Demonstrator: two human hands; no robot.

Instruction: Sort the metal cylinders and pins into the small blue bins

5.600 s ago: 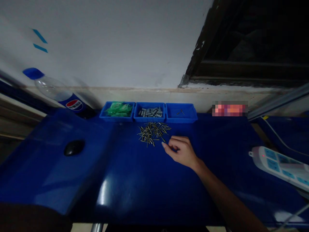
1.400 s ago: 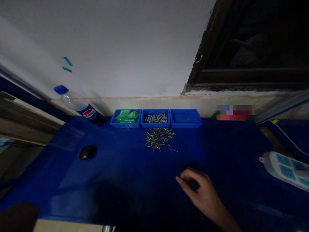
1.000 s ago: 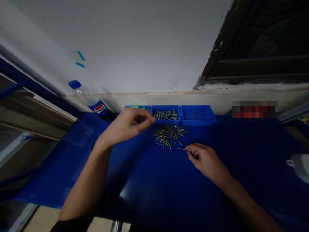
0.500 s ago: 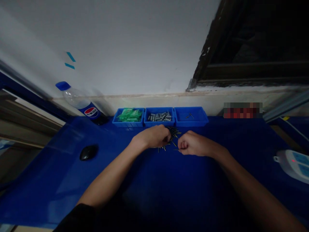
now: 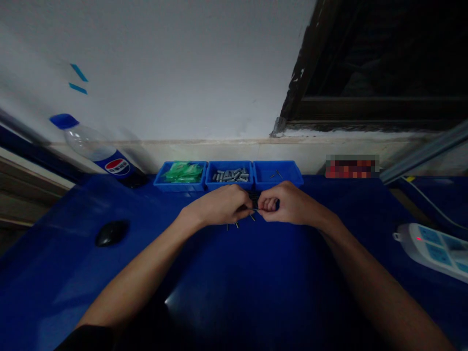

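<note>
My left hand (image 5: pixel 222 206) and my right hand (image 5: pixel 284 204) meet fingertip to fingertip over a pile of thin metal pins (image 5: pixel 237 224) on the blue table (image 5: pixel 234 287). Both hands are closed in a pinch, and a thin metal pin (image 5: pixel 255 209) spans the small gap between them. Most of the pile is hidden under my hands. Behind them stand three small blue bins: one with green pieces (image 5: pixel 180 171), one with grey metal cylinders (image 5: pixel 230 174), and one with a couple of pins (image 5: pixel 277 173).
A Pepsi bottle (image 5: pixel 95 152) leans against the wall at the back left. A black computer mouse (image 5: pixel 111 233) lies on the left of the table. A white power strip (image 5: pixel 433 248) with a red light sits at the right edge.
My left hand came into view, reached toward the bins, then dropped to the pin pile. My right hand moved up from the near table, and both hands now pinch together over the pile.
</note>
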